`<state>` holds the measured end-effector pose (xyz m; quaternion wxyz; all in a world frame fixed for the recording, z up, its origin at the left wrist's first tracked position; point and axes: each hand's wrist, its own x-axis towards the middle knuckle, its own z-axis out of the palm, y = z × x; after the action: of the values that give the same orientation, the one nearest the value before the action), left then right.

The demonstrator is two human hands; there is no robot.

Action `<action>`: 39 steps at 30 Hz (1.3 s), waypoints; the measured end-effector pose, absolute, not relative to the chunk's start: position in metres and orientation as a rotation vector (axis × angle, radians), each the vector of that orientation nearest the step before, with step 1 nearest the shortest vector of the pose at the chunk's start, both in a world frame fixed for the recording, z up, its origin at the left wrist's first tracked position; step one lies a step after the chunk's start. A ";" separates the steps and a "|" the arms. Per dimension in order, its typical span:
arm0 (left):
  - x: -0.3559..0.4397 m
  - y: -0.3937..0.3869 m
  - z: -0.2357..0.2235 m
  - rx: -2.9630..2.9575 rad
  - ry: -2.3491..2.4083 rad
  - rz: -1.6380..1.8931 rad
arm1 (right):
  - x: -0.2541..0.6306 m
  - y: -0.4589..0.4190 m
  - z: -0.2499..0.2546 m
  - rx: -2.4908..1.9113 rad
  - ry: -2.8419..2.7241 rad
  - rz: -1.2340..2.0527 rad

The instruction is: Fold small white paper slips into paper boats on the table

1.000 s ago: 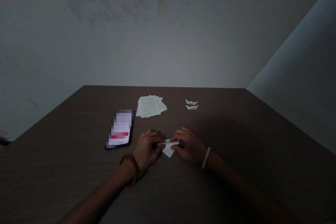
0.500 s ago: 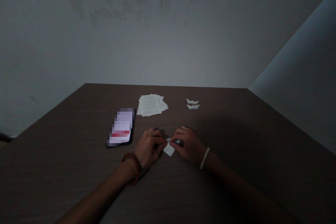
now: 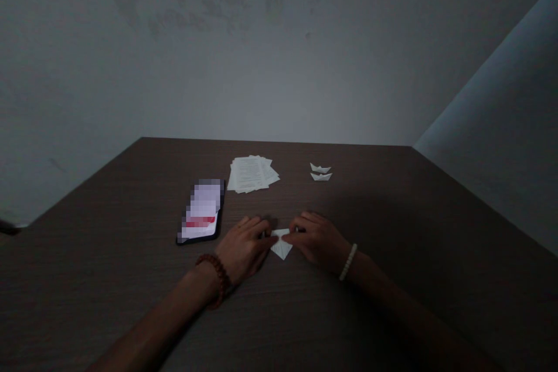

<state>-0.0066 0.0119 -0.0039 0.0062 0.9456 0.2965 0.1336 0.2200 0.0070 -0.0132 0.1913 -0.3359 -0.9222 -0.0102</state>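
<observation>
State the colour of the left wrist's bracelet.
The bracelet is dark reddish brown, shown in the head view.

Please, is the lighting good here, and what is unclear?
Head view throughout: light is dim; the wall is palest behind the table; a shadow lies beside the right hand; the phone's screen is bright but pixelated; print on the paper stack is unreadable.

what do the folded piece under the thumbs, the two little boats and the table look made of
Folded piece: thin white paper, matte, going by its flat, sharp edges.
Two little boats: probably paper too, pale and matte, with crisp pointed ends.
Table: wood or wood-look laminate, dark brown and dull, with fine grain streaks; I can't tell which.
</observation>
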 end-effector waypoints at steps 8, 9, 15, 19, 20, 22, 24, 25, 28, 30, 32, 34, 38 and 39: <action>-0.007 0.005 -0.003 3.044 0.900 0.388 | 0.220 -0.002 -0.003 -1.003 -2.680 -0.063; -0.007 0.005 -0.003 3.049 0.902 0.389 | 0.220 -0.003 -0.002 -1.008 -2.685 -0.060; -0.006 0.004 -0.003 3.062 0.917 0.394 | 0.218 -0.006 0.002 -1.035 -2.722 -0.086; -0.004 0.002 -0.002 3.045 0.948 0.353 | 0.218 -0.009 0.003 -1.085 -2.724 -0.098; -0.004 0.002 -0.001 3.038 0.953 0.356 | 0.219 -0.010 0.004 -1.092 -2.725 -0.093; -0.004 0.002 0.001 3.023 0.953 0.384 | 0.223 -0.011 0.006 -1.110 -2.723 -0.078; -0.003 0.001 0.002 3.015 0.939 0.404 | 0.229 -0.012 0.006 -1.130 -2.715 -0.056; -0.003 0.001 0.003 3.014 0.934 0.404 | 0.233 -0.013 0.006 -1.138 -2.710 -0.042; -0.004 0.002 0.003 3.012 0.939 0.391 | 0.241 -0.014 0.004 -1.165 -2.677 -0.037; -0.005 0.002 0.001 3.008 0.940 0.409 | 0.244 -0.014 0.001 -1.172 -2.652 -0.038; -0.006 0.002 0.000 3.005 0.929 0.436 | 0.244 -0.014 -0.001 -1.167 -2.641 -0.035; -0.006 0.002 -0.001 3.005 0.924 0.450 | 0.243 -0.013 -0.002 -1.148 -2.646 -0.041; -0.006 0.002 0.000 3.015 0.929 0.435 | 0.236 -0.014 -0.001 -1.139 -2.657 -0.091; -0.006 0.002 0.001 3.016 0.928 0.432 | 0.234 -0.015 0.000 -1.159 -2.645 -0.105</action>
<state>-0.0063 0.0019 0.0007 -0.0218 0.9467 0.2914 0.1356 0.2336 -0.0148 0.0001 0.1255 -0.3977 -0.9082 -0.0361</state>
